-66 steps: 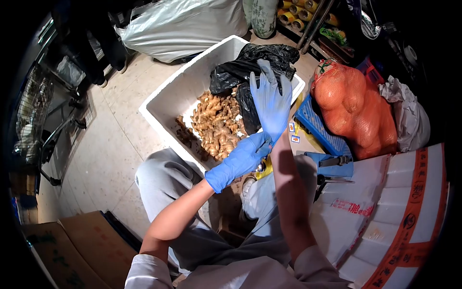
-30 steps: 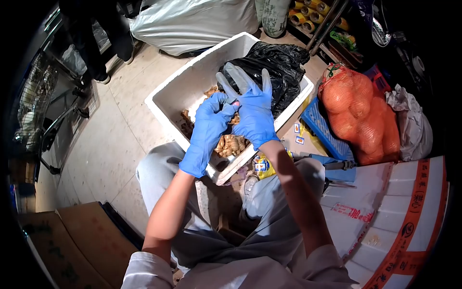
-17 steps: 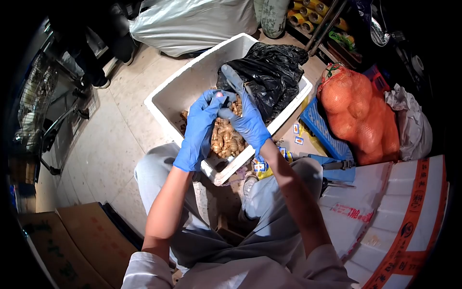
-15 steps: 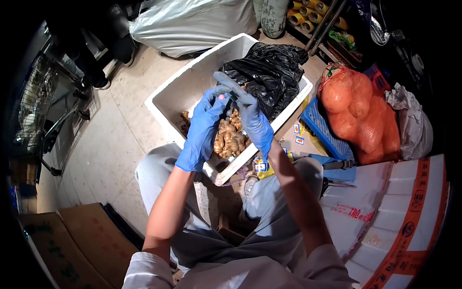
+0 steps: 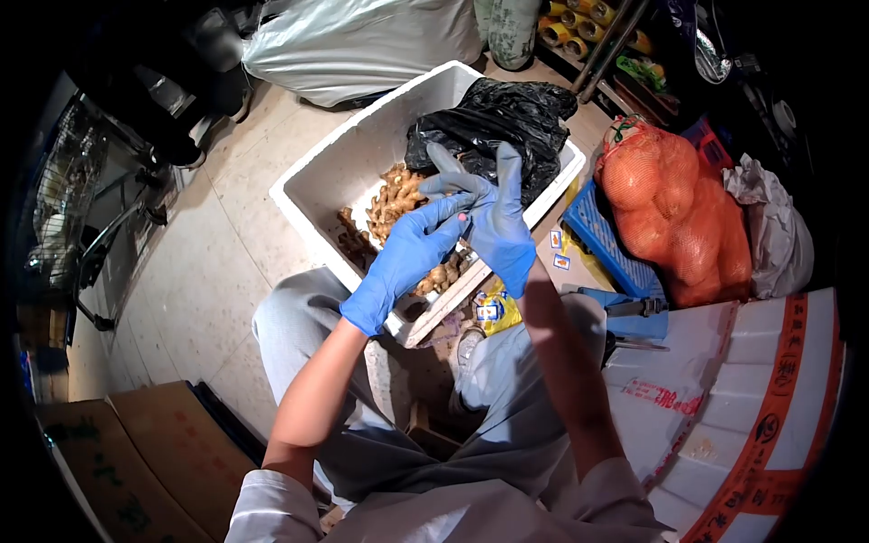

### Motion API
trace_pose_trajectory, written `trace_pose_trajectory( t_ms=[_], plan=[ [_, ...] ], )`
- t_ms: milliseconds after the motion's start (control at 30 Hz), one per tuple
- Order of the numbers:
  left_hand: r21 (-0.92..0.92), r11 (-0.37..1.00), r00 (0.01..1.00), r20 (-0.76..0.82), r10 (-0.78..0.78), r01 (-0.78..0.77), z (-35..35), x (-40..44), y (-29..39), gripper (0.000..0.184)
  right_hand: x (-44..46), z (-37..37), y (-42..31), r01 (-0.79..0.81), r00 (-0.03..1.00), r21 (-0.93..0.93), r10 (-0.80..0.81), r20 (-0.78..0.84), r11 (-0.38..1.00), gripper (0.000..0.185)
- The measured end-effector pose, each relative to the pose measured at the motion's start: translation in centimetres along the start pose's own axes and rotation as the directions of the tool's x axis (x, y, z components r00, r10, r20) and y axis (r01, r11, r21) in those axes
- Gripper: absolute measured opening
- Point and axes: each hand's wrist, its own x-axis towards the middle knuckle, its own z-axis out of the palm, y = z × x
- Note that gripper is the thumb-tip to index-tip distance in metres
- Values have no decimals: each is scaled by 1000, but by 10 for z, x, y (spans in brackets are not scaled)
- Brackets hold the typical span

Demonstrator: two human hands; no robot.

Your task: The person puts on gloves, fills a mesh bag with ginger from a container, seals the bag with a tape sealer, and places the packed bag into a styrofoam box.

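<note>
Both hands wear blue gloves above a white foam box point(image 5: 317, 149). My left hand point(image 5: 412, 258) has its fingers pinched together against the palm side of my right hand. What sits in the pinch is hidden. A small pink spot point(image 5: 463, 217) shows at the left fingertips; whether it is bare skin or a tiny object I cannot tell. My right hand point(image 5: 501, 222) holds its fingers spread, their glove tips greyed with dirt. Ginger roots point(image 5: 395, 201) lie in the box below the hands. A black plastic bag point(image 5: 507, 118) covers the box's far right part.
Red net sacks point(image 5: 670, 199) of round produce stand at right by a blue basket point(image 5: 615, 240). Taped white boxes point(image 5: 715, 398) are at lower right and cardboard boxes point(image 5: 172, 443) at lower left. Another person's shoe point(image 5: 192, 158) and a wire cart point(image 5: 68, 190) are at left.
Both hands have shifted right, staying in contact. More ginger shows on the left of the box. My right hand's fingers have spread apart.
</note>
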Motion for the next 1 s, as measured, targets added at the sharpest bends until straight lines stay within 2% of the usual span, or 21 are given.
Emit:
trace_pose_trajectory(
  t_ms=[67,100,133,200,233,300,333,367,400,467,533,567,600,667,700,733,800,833,867,933,1000],
  plan=[
    [14,999,999,-21,-33,33,-1,1,-1,31,10,26,-5,311,942,85,-295,-158,947,105],
    [-10,998,987,-150,53,-55,0,2,-3,31,7,24,-8,231,972,266,-211,-102,936,105],
    [-21,989,951,-278,133,-145,2,4,-3,32,7,25,-8,229,973,266,-209,-102,936,105],
    [-112,966,932,-310,189,-233,2,5,0,34,7,28,-5,212,977,172,-215,-3,962,106],
    [-2,990,963,-233,135,-139,-1,5,-3,35,5,27,-6,103,986,214,-129,108,971,105],
    [200,978,983,-157,94,-61,-5,10,-20,40,3,30,0,160,987,20,-160,3,987,102],
    [199,978,983,-158,93,-60,-5,8,-15,40,3,35,0,201,975,-131,-211,-68,971,101],
    [192,981,997,-72,9,5,-6,4,-6,39,0,31,0,199,975,-130,-210,-70,971,101],
    [191,979,997,15,-74,70,-7,2,-1,37,-3,24,0,68,992,-205,-88,-92,976,100],
    [264,964,998,54,-14,-1,-4,4,-8,36,-3,17,-1,-60,992,-274,27,-123,960,100],
    [29,997,995,-63,72,-70,2,4,-10,32,1,14,-3,81,994,2,-81,78,997,99],
    [-45,997,991,-121,52,-58,2,6,-11,31,1,19,-6,125,980,51,-131,147,991,94],
    [-47,997,991,-121,52,-58,2,6,-10,31,4,18,0,124,981,50,-130,146,991,94],
    [-8,966,891,-390,234,-257,1,5,1,36,9,18,9,298,954,-23,-296,56,954,88],
    [8,936,845,-427,321,-351,1,5,8,37,9,18,11,347,937,-28,-346,40,937,85],
    [10,937,847,-424,320,-349,2,4,7,37,9,20,12,396,918,-34,-395,25,918,83],
    [27,994,973,-204,109,-105,4,1,4,40,6,22,13,342,939,-125,-336,71,931,82],
    [-1,996,990,-106,-89,89,2,-1,10,42,6,24,11,354,935,-38,-354,-2,934,80],
    [-3,996,990,-107,-91,91,2,0,9,42,5,24,7,351,936,-38,-352,-2,935,80],
    [179,977,991,-48,126,-116,5,2,3,46,2,21,0,359,933,-150,-359,25,921,85],
    [226,954,965,-128,227,-195,11,4,-8,43,4,18,13,353,925,-264,-377,-47,898,75]
  ],
)
